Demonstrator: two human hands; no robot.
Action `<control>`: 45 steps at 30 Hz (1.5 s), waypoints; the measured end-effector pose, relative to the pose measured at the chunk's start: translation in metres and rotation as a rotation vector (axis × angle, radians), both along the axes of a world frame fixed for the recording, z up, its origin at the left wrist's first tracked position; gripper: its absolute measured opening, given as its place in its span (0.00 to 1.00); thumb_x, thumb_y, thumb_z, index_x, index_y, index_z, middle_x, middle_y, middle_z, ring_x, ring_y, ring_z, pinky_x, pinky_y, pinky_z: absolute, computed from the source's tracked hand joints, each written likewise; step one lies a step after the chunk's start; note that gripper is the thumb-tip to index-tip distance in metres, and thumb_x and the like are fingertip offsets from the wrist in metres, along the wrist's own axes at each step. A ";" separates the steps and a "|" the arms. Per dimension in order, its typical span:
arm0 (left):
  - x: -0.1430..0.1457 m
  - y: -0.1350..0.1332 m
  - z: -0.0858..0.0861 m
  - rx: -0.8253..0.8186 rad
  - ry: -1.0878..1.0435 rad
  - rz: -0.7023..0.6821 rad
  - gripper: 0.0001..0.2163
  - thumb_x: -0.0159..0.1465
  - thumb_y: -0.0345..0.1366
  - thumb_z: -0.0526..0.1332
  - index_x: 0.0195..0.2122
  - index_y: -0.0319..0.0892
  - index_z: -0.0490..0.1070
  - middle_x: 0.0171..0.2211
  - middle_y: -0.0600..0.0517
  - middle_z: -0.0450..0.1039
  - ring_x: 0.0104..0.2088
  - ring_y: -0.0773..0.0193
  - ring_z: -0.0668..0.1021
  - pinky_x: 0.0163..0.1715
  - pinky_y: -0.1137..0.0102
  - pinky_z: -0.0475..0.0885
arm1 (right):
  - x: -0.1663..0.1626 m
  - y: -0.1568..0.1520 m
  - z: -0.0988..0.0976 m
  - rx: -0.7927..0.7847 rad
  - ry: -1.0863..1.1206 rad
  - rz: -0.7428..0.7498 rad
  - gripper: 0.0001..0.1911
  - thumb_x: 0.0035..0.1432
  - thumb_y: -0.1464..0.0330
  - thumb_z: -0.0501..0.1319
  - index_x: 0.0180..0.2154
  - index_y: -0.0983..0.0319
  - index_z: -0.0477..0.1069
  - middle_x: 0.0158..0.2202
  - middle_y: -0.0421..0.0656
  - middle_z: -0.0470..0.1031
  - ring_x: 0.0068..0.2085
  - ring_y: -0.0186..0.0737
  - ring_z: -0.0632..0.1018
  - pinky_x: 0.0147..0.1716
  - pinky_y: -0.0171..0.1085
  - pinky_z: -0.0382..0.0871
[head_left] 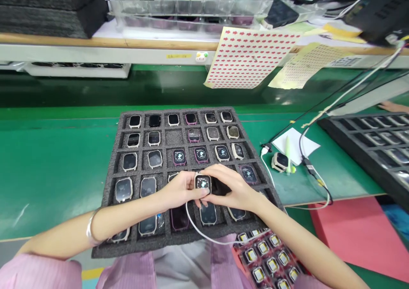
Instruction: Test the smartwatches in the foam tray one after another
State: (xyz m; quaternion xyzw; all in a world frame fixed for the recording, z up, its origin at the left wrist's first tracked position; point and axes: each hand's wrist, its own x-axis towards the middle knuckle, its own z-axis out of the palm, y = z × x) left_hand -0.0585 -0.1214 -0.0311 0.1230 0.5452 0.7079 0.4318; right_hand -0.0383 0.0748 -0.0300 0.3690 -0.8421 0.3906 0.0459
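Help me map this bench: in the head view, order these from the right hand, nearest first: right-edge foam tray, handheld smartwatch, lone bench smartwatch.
1. Handheld smartwatch: touching the right hand, on its left side.
2. Lone bench smartwatch: to the hand's right, beside white paper.
3. Right-edge foam tray: farther right.

The smartwatch (200, 180), a strapless rounded square in a pale case, is held above the foam tray (110, 174), dark screen lit and face up, fingers (195, 194) at both sides, a thumb overlapping its lower edge.
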 end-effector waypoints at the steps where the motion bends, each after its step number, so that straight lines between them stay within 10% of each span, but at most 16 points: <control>1: 0.001 0.000 -0.001 0.000 0.011 0.004 0.14 0.53 0.41 0.69 0.30 0.35 0.69 0.21 0.52 0.74 0.20 0.69 0.75 0.24 0.74 0.71 | 0.001 0.000 0.000 0.012 0.014 -0.003 0.24 0.55 0.65 0.66 0.52 0.63 0.64 0.44 0.50 0.73 0.44 0.45 0.75 0.44 0.45 0.72; 20: 0.010 0.001 -0.012 0.050 0.118 -0.037 0.19 0.57 0.49 0.63 0.40 0.38 0.64 0.22 0.57 0.68 0.20 0.70 0.71 0.20 0.76 0.67 | 0.017 -0.008 0.033 0.224 -0.044 -0.133 0.21 0.56 0.64 0.65 0.50 0.64 0.67 0.47 0.52 0.71 0.48 0.46 0.72 0.49 0.46 0.69; 28: 0.011 -0.003 -0.009 0.023 -0.008 -0.006 0.17 0.60 0.49 0.60 0.38 0.41 0.60 0.29 0.55 0.66 0.20 0.74 0.69 0.13 0.80 0.63 | 0.013 0.042 0.035 0.223 -0.091 -0.337 0.18 0.56 0.63 0.65 0.47 0.62 0.70 0.43 0.48 0.69 0.45 0.44 0.73 0.46 0.44 0.69; 33: 0.008 -0.011 -0.001 0.021 -0.092 -0.089 0.16 0.53 0.40 0.68 0.35 0.37 0.65 0.33 0.49 0.72 0.23 0.72 0.72 0.17 0.78 0.67 | 0.017 0.048 0.040 0.566 -0.033 -0.269 0.24 0.57 0.61 0.63 0.54 0.63 0.66 0.49 0.53 0.68 0.49 0.51 0.70 0.47 0.51 0.66; 45: 0.009 -0.035 0.003 -0.070 -0.093 -0.003 0.15 0.52 0.34 0.68 0.38 0.35 0.69 0.38 0.46 0.76 0.21 0.74 0.71 0.19 0.77 0.65 | -0.009 -0.011 0.038 0.536 -0.117 -0.061 0.19 0.52 0.66 0.67 0.46 0.64 0.72 0.45 0.49 0.69 0.45 0.48 0.73 0.45 0.45 0.69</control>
